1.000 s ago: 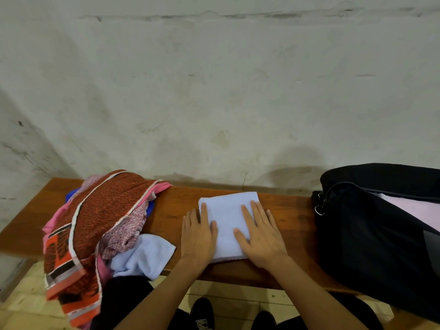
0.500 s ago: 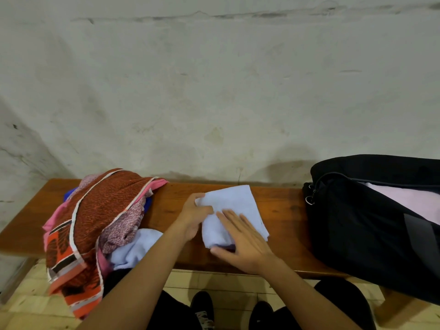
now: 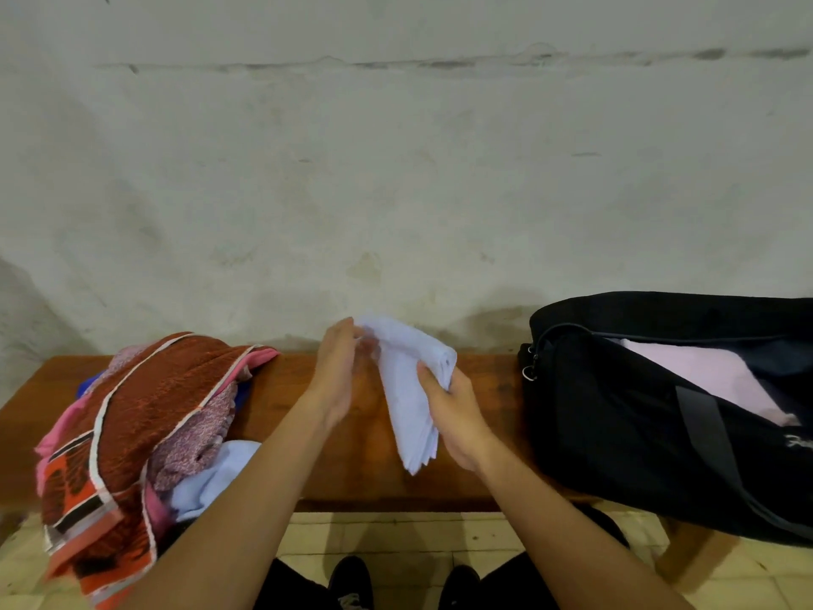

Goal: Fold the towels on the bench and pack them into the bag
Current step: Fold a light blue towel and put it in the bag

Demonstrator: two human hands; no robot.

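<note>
Head view, person facing a wooden bench (image 3: pixel 352 473) set against a stained plaster wall (image 3: pixel 396 191).

Folded white towel (image 3: pixel 407 389): lifted clear of the bench, held above its middle, tilted so the upper end points to the wall and the lower end hangs toward the person. Layered edges show at the lower end.

Right hand (image 3: pixel 453 411): grips the towel on its right side near the middle. Thumb lies across the near face, the other fingers curl round behind; those fingers are mostly hidden by the cloth.

Left hand (image 3: pixel 341 372): raised at the towel's upper left corner, palm facing right, fingers fairly straight and close together. Fingertips are at the cloth edge. Motion blur there; cannot tell whether they pinch the corner or only touch it.

Bag (image 3: pixel 660 411): black, on the right end of the bench, just right of the right hand and apart from it. Zip open, opening facing up. A pale pink folded cloth (image 3: pixel 712 380) lies inside.

Pile (image 3: pixel 145 411) of unfolded cloths: left end of the bench, well apart from the held towel. A rust-red patterned cloth with white and orange border lies on top, draping over the front edge. Pink fabric beneath it, and a light blue towel (image 3: pixel 211 473) sticks out at the lower right of the heap.

Below the bench edge: pale tiled floor (image 3: pixel 396 534) and two dark shoes (image 3: pixel 352 578).
</note>
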